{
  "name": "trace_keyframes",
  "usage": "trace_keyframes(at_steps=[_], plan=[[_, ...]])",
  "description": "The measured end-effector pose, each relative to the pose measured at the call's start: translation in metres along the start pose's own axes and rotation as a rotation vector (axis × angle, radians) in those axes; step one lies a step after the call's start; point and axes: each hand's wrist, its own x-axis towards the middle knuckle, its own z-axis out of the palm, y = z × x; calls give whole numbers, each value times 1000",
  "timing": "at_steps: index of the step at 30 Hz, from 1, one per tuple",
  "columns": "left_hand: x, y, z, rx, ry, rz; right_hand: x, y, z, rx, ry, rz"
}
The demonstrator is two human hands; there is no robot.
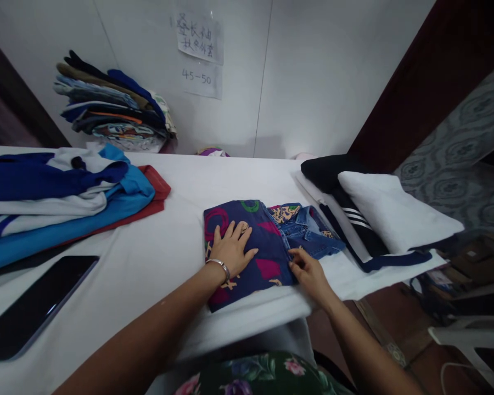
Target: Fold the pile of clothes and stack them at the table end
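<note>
A shirt [267, 269] lies partly folded on the white table [148, 274], near its front edge and in front of the person. Its dark blue, patterned part lies flat at the left, and its denim collar [308, 233] points right. The left hand [233, 252] rests palm down on the patterned part, fingers spread, gripping nothing (a silver bracelet [223, 267] circles that wrist). The right hand [309, 270] touches the folded edge beside the collar, its fingers drawn in; whether thumb and forefinger pinch the cloth, I cannot tell.

Just right of the collar sits a pile with black clothes and a white garment [399, 211] on top. Well to the left, blue, white and red clothes [66, 208] lie heaped, and a phone [41, 304] lies dark-screened near them. Beyond the table's far edge, a stack [111, 109] of folded clothes stands by the wall [313, 82], which bears two papers [200, 35], the lower reading "45-50".
</note>
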Motion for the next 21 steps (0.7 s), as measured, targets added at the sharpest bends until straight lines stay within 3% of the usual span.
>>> trace_keyframes(at_steps=[4,8,12,14,18,21], plan=[[0,-1,5,10,1,5,-3,-3,-5,-169,-49,-14],[0,1,4,11,12,11,1,-41,-14,-246,38,-276],[-2,1,2,11,28,6,19,-79,-10,-211,-3,-512],[-2,1,2,11,28,6,34,-79,1,-255,-61,-475],[-2,0,3,19,16,14,57,-46,25,-325,-233,-168],[-2,-1,4,14,24,19,61,-23,32,-278,-247,-121]])
